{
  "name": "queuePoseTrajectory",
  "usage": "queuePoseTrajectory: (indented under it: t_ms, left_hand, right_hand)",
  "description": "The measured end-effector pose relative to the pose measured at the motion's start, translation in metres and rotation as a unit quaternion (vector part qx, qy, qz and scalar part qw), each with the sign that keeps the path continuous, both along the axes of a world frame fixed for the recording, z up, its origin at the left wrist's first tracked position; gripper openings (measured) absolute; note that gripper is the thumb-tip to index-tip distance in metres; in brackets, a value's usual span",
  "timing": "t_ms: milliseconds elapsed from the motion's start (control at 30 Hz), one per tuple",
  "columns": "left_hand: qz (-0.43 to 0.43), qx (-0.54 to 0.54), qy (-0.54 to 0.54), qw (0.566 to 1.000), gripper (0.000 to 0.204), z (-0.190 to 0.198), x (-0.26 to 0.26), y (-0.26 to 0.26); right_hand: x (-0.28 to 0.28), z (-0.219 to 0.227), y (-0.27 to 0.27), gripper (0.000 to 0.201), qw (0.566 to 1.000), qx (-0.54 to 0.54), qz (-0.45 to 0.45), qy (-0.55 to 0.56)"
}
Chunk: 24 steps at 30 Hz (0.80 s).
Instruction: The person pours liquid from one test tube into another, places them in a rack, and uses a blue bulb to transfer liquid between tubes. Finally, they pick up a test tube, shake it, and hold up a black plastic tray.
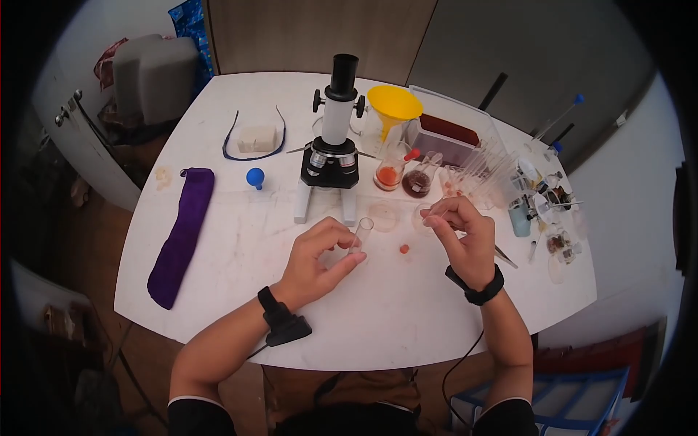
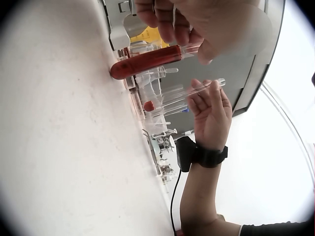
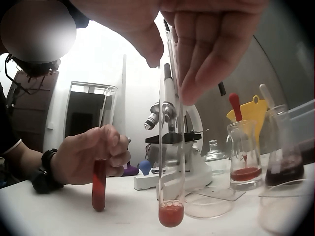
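My left hand [image 1: 320, 258] pinches a test tube [image 3: 99, 184] between thumb and fingers. Red liquid fills its lower part, and its rounded end is close over the white table. Between the thumb and fingers of my right hand [image 1: 469, 236] is a second test tube [image 3: 171, 196], with a little bubbly red liquid at its bottom. Both tubes stand nearly upright in the right wrist view, side by side and apart. Behind them are a glass petri dish [image 1: 382, 216], a flask of orange-red liquid [image 1: 387, 175] with a red-bulbed dropper, and a flask of dark red liquid [image 1: 417, 183].
A microscope [image 1: 336, 138] stands at the table's middle back, beside a yellow funnel [image 1: 395, 103]. Racked glass tubes [image 1: 476, 178] and small glassware crowd the right side. Safety glasses [image 1: 254, 156], a blue bulb [image 1: 255, 177] and a purple pouch [image 1: 182, 236] lie left.
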<state>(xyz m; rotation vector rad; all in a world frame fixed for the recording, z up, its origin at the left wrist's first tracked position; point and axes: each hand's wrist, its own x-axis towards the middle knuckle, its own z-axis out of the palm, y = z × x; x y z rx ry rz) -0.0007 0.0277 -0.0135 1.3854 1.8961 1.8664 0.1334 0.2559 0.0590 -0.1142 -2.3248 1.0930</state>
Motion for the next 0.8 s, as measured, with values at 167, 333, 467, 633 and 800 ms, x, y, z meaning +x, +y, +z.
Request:
queuePoseTrajectory:
  t_ms: [167,333,467,633,800]
  left_hand:
    - [0.0,-0.006,0.003,1.0,0.013,0.001,0.0,0.0]
    - [0.004,-0.001,-0.003,1.0,0.014,-0.003,0.0,0.001]
    - [-0.004,0.0,-0.013,1.0,0.016,0.0,0.002,0.0]
    - [-0.001,-0.004,-0.014,1.0,0.017,0.0,0.001,0.0]
    - [-0.002,-0.012,-0.023,1.0,0.017,0.002,0.001,0.0]
  right_hand:
    - [-0.007,-0.005,-0.005,0.013,1.0,-0.004,0.028,-0.012]
    - [-0.011,-0.011,-0.004,0.013,0.999,0.001,0.037,-0.011]
    - [-0.014,-0.01,-0.004,0.014,0.999,0.018,0.045,-0.011]
    - [-0.016,-0.013,-0.005,0.013,0.999,0.013,0.049,-0.009]
    - [-0.016,-0.015,-0.006,0.014,0.998,0.012,0.052,-0.014]
